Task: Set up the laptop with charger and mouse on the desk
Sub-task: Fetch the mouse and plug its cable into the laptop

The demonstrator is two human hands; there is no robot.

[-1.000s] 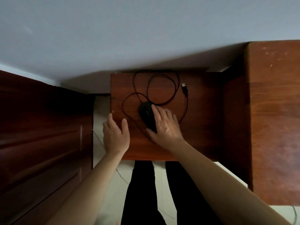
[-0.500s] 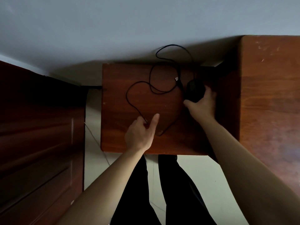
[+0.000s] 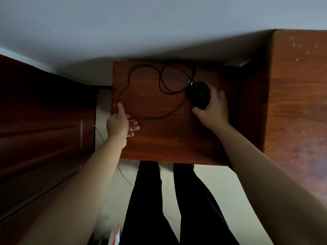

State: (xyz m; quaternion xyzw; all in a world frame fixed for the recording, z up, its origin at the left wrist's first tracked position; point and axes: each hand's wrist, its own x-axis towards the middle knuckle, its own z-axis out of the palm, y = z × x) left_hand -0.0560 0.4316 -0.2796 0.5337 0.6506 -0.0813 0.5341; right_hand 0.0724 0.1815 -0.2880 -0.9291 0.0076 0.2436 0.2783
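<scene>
Mouse [image 3: 199, 95], black: right side of desk [image 3: 159, 138], gripped in my right hand [image 3: 213, 110]. Cable [image 3: 160, 82]: looped behind it. Left hand [image 3: 120, 122]: fingers relaxed, holding nothing I see, at desk's left edge.

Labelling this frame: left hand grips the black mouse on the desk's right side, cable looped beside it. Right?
No: the head view shows the right hand gripping the mouse on the desk's right side, cable looped beside it. The left hand is at the desk's left edge.
</scene>
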